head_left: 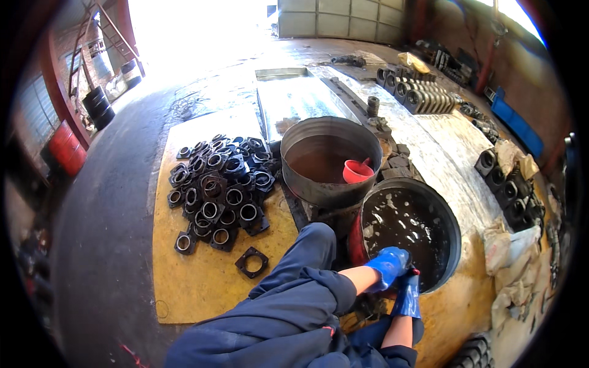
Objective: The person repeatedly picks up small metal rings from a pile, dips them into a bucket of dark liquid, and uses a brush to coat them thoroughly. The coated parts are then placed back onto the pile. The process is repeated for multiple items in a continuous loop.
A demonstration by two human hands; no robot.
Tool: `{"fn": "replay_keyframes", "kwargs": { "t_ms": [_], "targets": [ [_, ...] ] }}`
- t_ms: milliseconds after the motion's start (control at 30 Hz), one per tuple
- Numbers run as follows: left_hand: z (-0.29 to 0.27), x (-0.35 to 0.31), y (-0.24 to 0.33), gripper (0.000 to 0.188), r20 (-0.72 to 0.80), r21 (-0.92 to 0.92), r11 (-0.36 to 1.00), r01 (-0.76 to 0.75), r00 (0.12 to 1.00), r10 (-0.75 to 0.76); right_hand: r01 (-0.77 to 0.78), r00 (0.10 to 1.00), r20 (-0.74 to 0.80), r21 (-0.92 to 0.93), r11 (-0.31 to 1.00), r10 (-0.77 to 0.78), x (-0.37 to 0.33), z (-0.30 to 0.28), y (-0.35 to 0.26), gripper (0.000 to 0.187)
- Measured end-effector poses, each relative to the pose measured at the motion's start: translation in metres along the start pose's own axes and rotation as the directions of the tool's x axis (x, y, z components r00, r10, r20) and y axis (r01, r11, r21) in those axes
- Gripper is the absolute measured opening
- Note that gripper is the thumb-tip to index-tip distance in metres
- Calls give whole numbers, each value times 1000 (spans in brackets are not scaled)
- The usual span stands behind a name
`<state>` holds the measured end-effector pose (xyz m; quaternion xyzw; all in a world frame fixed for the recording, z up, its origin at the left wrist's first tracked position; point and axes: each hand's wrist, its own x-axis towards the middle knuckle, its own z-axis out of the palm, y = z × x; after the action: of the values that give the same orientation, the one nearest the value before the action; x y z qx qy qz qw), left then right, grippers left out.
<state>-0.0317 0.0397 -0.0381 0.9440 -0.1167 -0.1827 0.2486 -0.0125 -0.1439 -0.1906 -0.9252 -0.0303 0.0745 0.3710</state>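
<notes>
Both my hands wear blue gloves and meet over the near side of a drum of dark, bubbly liquid (402, 224). My left hand (389, 266) looks curled, its fingers turned down toward the liquid. Close against it, my right hand (407, 295) reaches over the near rim with its fingers pressed together. A small red bit (416, 272) shows between the hands; what it belongs to is hidden. Behind stands a larger metal drum (294, 184) of brownish liquid, where a red plastic scoop (358, 172) rests against the right inner wall.
To my left, black square metal parts with round holes (215, 190) are heaped on a yellowish board (169, 270); one lies apart (252, 262). A shallow metal tray (294, 101) lies beyond the drums. More ring-shaped castings (423, 95) line the right side, near crumpled sacking (518, 276).
</notes>
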Motion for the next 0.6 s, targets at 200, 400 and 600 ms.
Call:
{"fn": "replay_keyframes", "kwargs": {
  "t_ms": [200,400,600],
  "targets": [
    [-6,-5,1,39,-1,-4,1000,12,1000,-12,18,1000,9,3,1000,-18,1,1,-5,46],
    [-7,-7,1,42,0,-8,999,48,999,-48,16,1000,12,1,1000,-16,0,2,-4,47],
    [-17,-12,6,45,18,5,998,56,998,-57,28,1000,11,6,1000,-28,7,1,-5,48]
  ]
}}
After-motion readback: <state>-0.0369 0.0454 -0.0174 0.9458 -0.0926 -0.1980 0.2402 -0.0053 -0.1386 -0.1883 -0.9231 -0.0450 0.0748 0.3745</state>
